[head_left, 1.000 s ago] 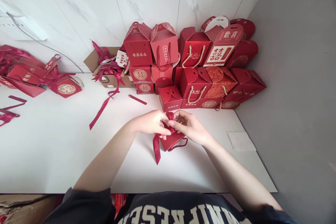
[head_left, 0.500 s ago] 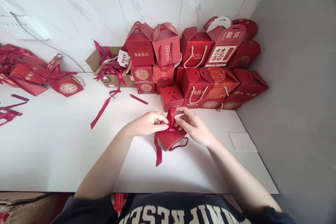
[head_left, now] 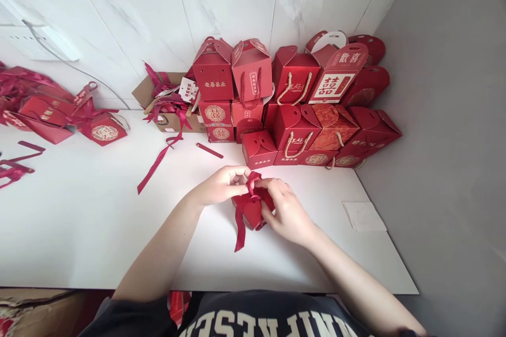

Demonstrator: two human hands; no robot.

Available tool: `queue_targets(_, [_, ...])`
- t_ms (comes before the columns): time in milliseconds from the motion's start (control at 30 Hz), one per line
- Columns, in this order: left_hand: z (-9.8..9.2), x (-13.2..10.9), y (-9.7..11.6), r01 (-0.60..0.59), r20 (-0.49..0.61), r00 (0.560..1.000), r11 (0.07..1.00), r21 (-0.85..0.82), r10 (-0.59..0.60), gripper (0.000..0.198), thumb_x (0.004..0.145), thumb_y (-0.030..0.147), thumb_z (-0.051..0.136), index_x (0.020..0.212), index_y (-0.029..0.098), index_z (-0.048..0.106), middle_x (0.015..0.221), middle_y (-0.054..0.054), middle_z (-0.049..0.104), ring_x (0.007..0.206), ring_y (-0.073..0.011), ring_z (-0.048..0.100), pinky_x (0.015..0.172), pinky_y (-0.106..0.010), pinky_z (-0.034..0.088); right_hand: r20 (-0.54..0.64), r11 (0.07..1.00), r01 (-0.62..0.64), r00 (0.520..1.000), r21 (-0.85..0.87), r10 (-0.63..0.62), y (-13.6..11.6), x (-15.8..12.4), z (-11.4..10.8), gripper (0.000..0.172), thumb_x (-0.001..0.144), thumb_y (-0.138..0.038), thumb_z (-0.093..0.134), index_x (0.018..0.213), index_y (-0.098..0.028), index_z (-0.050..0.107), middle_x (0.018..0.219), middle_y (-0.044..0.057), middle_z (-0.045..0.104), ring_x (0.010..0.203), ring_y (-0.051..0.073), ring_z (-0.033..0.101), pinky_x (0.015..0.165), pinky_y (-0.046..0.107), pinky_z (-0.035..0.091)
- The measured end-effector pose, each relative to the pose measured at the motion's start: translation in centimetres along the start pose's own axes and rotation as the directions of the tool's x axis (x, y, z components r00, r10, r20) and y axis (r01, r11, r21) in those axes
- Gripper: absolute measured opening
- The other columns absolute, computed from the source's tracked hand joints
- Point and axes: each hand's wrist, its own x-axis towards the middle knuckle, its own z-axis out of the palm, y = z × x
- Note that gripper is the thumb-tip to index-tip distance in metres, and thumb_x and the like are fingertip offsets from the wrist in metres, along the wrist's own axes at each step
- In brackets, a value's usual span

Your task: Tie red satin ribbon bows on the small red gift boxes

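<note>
A small red gift box [head_left: 252,214] stands on the white table in front of me, with a dark red ribbon [head_left: 239,226] at its top, one tail hanging down its left side. My left hand [head_left: 225,185] pinches a loop of the ribbon between thumb and forefinger above the box. From the right, my right hand [head_left: 285,209] has its fingers curled at the ribbon loop, its thumb low against the box. Its fingertips are partly hidden behind the loop, and the hand covers the box's right side.
Stacked red gift boxes [head_left: 296,126] stand along the tiled wall, next to a cardboard box [head_left: 187,120] of ribbons. Ribboned boxes [head_left: 47,110] lie at the far left. A red strip [head_left: 209,150] and a white paper [head_left: 363,216] lie on the table [head_left: 98,231]. A grey panel [head_left: 443,142] bounds the right.
The upright ribbon end has been folded down into a loop. My right hand has moved lower and slightly left, over the box's right side; my left hand stays at the ribbon.
</note>
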Motion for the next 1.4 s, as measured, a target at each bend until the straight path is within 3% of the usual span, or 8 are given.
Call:
queue_targets(133, [0.2,-0.3,0.3,0.003,-0.01,1.0,0.997,-0.079,-0.003,0.01,0.082,0.014,0.059,0.092,0.015,0.06,0.066,0.005,0.048,0.057,-0.0064,0.042,0.052,-0.02,0.032,-0.107,0.999,-0.013,0.994,-0.045,0.009,0.7,0.2,1.7,0.023,0.089,-0.011,0.047,0.108,-0.021,0.056,0.101,0.008,0.065,0.095,0.026,0.056,0.083,0.039,0.045])
queue_targets(267, [0.4,-0.4,0.3,-0.078,-0.076,0.995,0.984,-0.158,0.066,0.017,0.083,0.022,0.064,0.098,0.015,0.06,0.086,-0.003,0.064,0.063,-0.0087,0.053,0.053,-0.021,0.04,-0.186,0.997,-0.065,0.98,0.041,0.072,1.0,0.4,2.0,0.017,0.091,-0.016,0.047,0.104,-0.02,0.058,0.097,0.009,0.067,0.089,0.024,0.06,0.08,0.035,0.046])
queue_targets(467, [0.3,-0.2,-0.1,-0.109,-0.151,0.987,0.915,-0.388,0.054,0.038,0.074,0.028,0.077,0.108,0.014,0.068,0.075,-0.005,0.07,0.058,-0.0076,0.052,0.049,-0.02,0.031,-0.101,0.94,-0.218,0.962,0.263,0.252,0.0,1.4,-0.4,0.037,0.1,-0.038,0.037,0.082,-0.02,0.063,0.072,0.001,0.063,0.066,0.016,0.057,0.064,0.026,0.042])
queue_targets(633, [0.3,0.0,1.7,-0.243,-0.161,0.969,0.84,-0.486,0.187,0.038,0.067,0.027,0.082,0.104,0.023,0.075,0.069,-0.001,0.068,0.059,-0.0084,0.054,0.055,-0.021,0.038,-0.13,0.895,-0.143,0.968,0.423,0.216,-0.8,3.2,-3.3,0.036,0.098,-0.043,0.044,0.09,-0.02,0.071,0.083,0.002,0.069,0.078,0.018,0.063,0.075,0.027,0.046])
queue_targets(800, [0.3,-0.1,4.9,-0.395,-0.183,0.918,0.849,-0.351,0.352,0.023,0.07,0.03,0.08,0.092,0.022,0.077,0.072,-0.001,0.069,0.063,-0.0108,0.058,0.063,-0.025,0.045,-0.195,0.919,-0.028,0.974,0.393,0.113,-2.5,5.0,-6.6,0.042,0.097,-0.048,0.043,0.093,-0.021,0.075,0.079,0.003,0.068,0.073,0.017,0.061,0.071,0.028,0.048])
queue_targets(1033, [0.7,-0.3,8.2,-0.448,-0.328,0.862,0.883,-0.139,0.386,0.01,0.078,0.029,0.075,0.08,0.02,0.073,0.08,0.0,0.071,0.073,-0.011,0.063,0.069,-0.024,0.05,-0.365,0.953,0.108,0.931,0.282,0.003,-4.4,6.5,-9.5,0.034,0.096,-0.045,0.049,0.101,-0.024,0.075,0.082,0.003,0.065,0.08,0.017,0.061,0.075,0.029,0.049])
queue_targets(1200, [1.4,0.3,9.8,-0.521,-0.457,0.749,0.853,0.043,0.48,0.014,0.079,0.032,0.074,0.085,0.019,0.074,0.087,-0.002,0.073,0.084,-0.0153,0.066,0.079,-0.029,0.052,-0.355,0.912,0.205,0.932,0.355,-0.071,-5.5,7.3,-10.3,0.035,0.101,-0.042,0.041,0.112,-0.028,0.071,0.108,0.003,0.067,0.102,0.018,0.062,0.094,0.033,0.047])
queue_targets(1400, [2.1,1.3,9.6,-0.571,-0.478,0.73,0.82,-0.032,0.489,0.013,0.078,0.031,0.075,0.087,0.022,0.076,0.09,-0.002,0.075,0.089,-0.0172,0.068,0.083,-0.032,0.053,-0.295,0.878,0.245,0.947,0.411,-0.127,-6.0,7.9,-10.5,0.036,0.102,-0.039,0.039,0.127,-0.03,0.062,0.129,0.002,0.061,0.123,0.019,0.053,0.111,0.037,0.038])
